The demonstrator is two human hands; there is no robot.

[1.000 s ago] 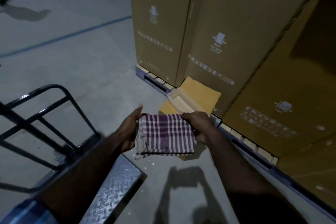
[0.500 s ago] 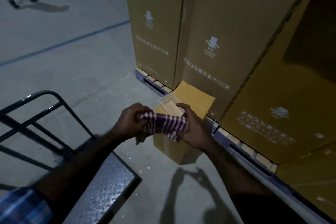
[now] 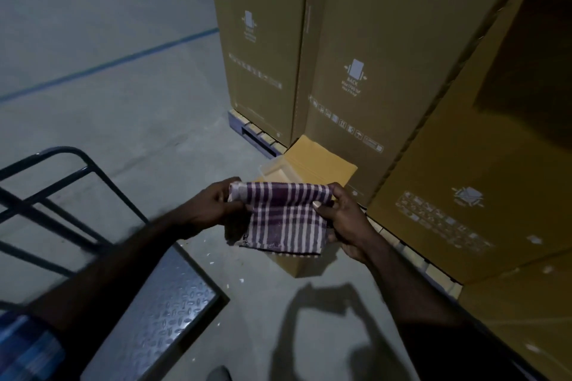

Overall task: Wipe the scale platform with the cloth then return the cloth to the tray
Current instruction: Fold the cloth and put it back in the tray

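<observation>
Unbunched since half a second ago, checked cloth (image 3: 284, 219) hangs flat; left hand (image 3: 213, 207) and right hand (image 3: 343, 219) pinch top corners. Tray (image 3: 275, 172) at 12 o'clock; scale platform (image 3: 161, 315) edge at 7, bare floor (image 3: 123, 108) between.

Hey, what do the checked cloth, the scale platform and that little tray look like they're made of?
Cloth: woven fabric, likely cotton; it drapes limply with a frayed edge. Scale platform: metal tread plate, with a raised pattern and dull sheen. Tray: pale and thin-walled, possibly plastic; too dim to be sure.
</observation>
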